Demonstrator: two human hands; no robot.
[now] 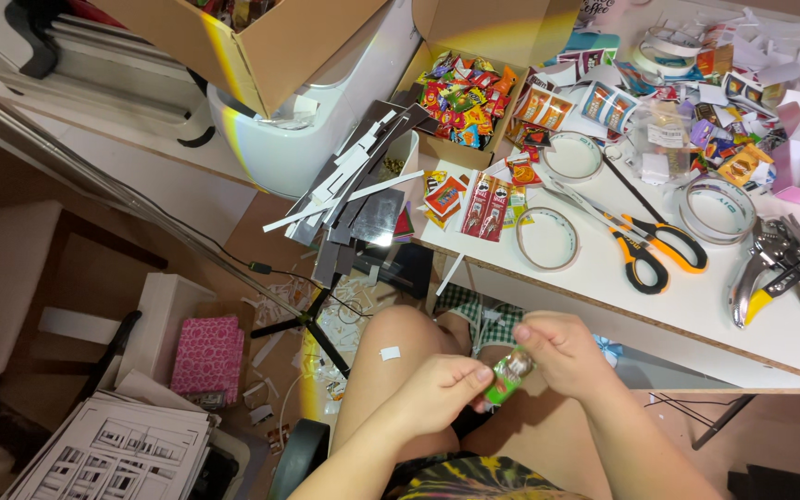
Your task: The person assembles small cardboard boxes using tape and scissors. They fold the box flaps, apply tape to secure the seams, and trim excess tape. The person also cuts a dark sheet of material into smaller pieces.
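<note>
White desk (604, 278) filled the upper right of the frame, strewn with paper scraps, small wrappers and tape rolls. Lower centre: both hands met above the person's bare knees, below the desk edge. Left hand (442, 389) was closed, thumb and fingertips pinching the lower end of a small green packet (508, 378). Right hand (562, 350) was closed too, fingers gripping the packet's upper end; the packet lay tilted between the two hands, touching both.

On the desk, orange-handled scissors (645, 243) lay right of centre, blades pointing up-left. A tape ring (547, 238) sat just left of them, another roll (717, 207) to the right. Pliers (784, 268) lay at the far right edge. An open box (460, 97) of bright wrappers stood at upper centre. Lower left: a stack of printed sheets (122, 454) on the floor, with a pink patterned box (207, 356) near it.
</note>
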